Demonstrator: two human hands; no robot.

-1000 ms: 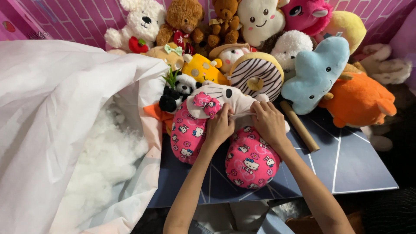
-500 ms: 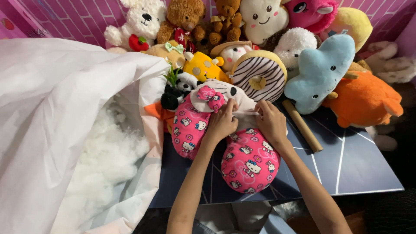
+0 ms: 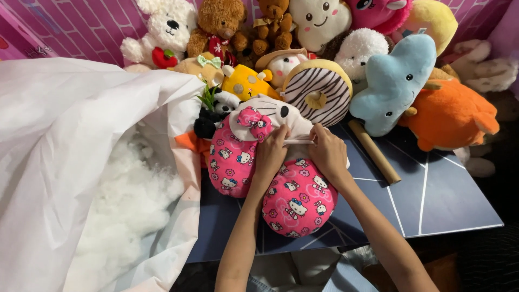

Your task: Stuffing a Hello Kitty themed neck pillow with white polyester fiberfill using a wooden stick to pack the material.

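A pink patterned plush cat toy point(image 3: 232, 157) with a white head and pink bow lies on a dark blue board point(image 3: 432, 200). My left hand point(image 3: 270, 154) and my right hand point(image 3: 327, 154) both pinch the fabric at the toy's middle, pulling a seam or opening between them. The toy's round pink lower body point(image 3: 300, 203) points toward me, between my forearms.
A big white plastic bag point(image 3: 65, 140) holding white fluffy stuffing point(image 3: 130, 200) fills the left side. Several plush toys line the back: a striped donut point(image 3: 319, 89), a blue creature point(image 3: 392, 86), an orange one point(image 3: 451, 113), bears. A wooden stick point(image 3: 374, 151) lies on the board.
The view has drifted a little. Both hands stay on the toy's middle, with the fingers shifted slightly along the fabric.
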